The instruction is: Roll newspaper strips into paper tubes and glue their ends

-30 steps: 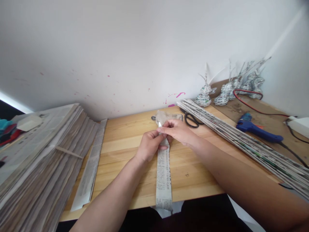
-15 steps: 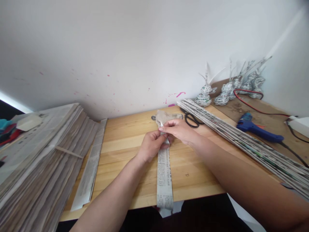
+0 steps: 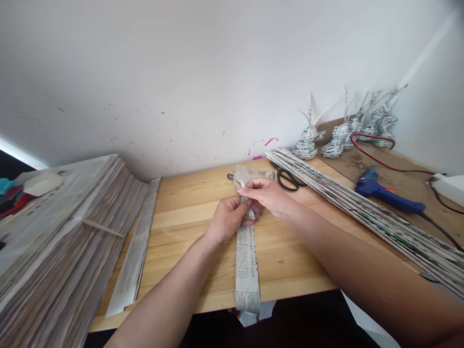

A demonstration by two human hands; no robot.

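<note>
A long strip of newspaper [image 3: 247, 261] lies on the wooden table, its near end hanging over the front edge. My left hand [image 3: 229, 216] pinches the strip's far part between thumb and fingers, where the paper narrows into a fold or roll. Just beyond it, my right hand [image 3: 263, 194] grips the narrow tip with thumb and forefinger; its other fingers are partly hidden. Both hands nearly touch. Directly behind them sits a crumpled, beige cloth-like lump [image 3: 243, 175], and black-handled scissors [image 3: 288, 180] lie to its right.
Tall newspaper stacks [image 3: 105, 208] stand at left, with cut strips [image 3: 136, 251] beside them. Thin rolled paper sticks [image 3: 348, 205] run along the right. Beyond these are a blue glue gun [image 3: 393, 195], a red cable [image 3: 384, 164] and woven paper figures [image 3: 306, 145] by the wall.
Almost nothing differs. Both hands keep their hold on the strip, with only a very slight shift of the fingers and the paper.
</note>
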